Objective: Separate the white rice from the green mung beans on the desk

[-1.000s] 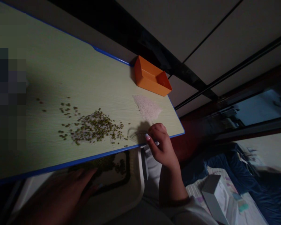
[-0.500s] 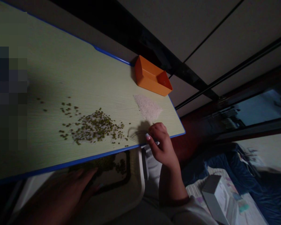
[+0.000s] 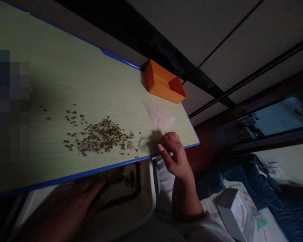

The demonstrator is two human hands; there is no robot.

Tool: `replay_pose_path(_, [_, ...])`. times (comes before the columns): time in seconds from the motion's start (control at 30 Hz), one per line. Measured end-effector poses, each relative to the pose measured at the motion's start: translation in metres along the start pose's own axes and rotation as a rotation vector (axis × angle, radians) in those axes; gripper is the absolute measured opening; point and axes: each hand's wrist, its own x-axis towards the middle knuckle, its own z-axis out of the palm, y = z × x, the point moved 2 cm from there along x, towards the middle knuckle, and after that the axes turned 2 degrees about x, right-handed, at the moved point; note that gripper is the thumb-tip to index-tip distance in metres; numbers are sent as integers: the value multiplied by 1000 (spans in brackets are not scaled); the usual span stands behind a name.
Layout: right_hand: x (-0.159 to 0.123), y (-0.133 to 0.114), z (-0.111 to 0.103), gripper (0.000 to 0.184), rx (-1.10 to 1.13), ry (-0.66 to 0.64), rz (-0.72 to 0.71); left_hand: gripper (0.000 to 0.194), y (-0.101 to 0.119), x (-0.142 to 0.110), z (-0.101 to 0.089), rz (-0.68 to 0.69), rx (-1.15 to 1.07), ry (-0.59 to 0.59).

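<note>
My right hand (image 3: 173, 152) is at the table's front edge, with its fingers curled and the thumb below them. From its fingers a clear, see-through object with a rounded rim (image 3: 144, 144) reaches left over the tabletop; its kind is hard to make out. Just beyond the hand lies a pile of white rice-like grains (image 3: 159, 115). Green mung beans (image 3: 103, 134) are spread on the table to the left. Below the edge, my left hand (image 3: 87, 193) is stretched out over a pale basin (image 3: 151, 188), thumb apart from the fingers. More dark green beans (image 3: 113, 174) lie in there, partly hidden by the table.
An orange rectangular box (image 3: 164, 85) stands at the table's far right corner. The pale green table (image 3: 65, 74) has a blue rim. Dark cabinet doors (image 3: 229, 50) rise behind it. At lower right, a grey box (image 3: 229, 205) rests near dark blue fabric (image 3: 275, 198).
Almost nothing differs. My right hand and the clear object have shifted very slightly; my left hand stays in the basin.
</note>
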Motion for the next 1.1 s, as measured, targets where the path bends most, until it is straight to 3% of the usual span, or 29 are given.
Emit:
replay_pose_path(0.23, [3,-2,7,21,-10,-4,-3,51,-5,-1,9,58,22,69])
replay_pose_path(0.73, [5,13,4,22,-105,119,111,55,-7,-1,12,19,20,10])
replay_pose_path(0.97, [17,22,3,26,-177,197,166,55,-3,2,3,-4,-11,-5])
replay_pose_path(1.1, [19,20,0,25,-145,201,116,53,-2,1,3,5,-49,15])
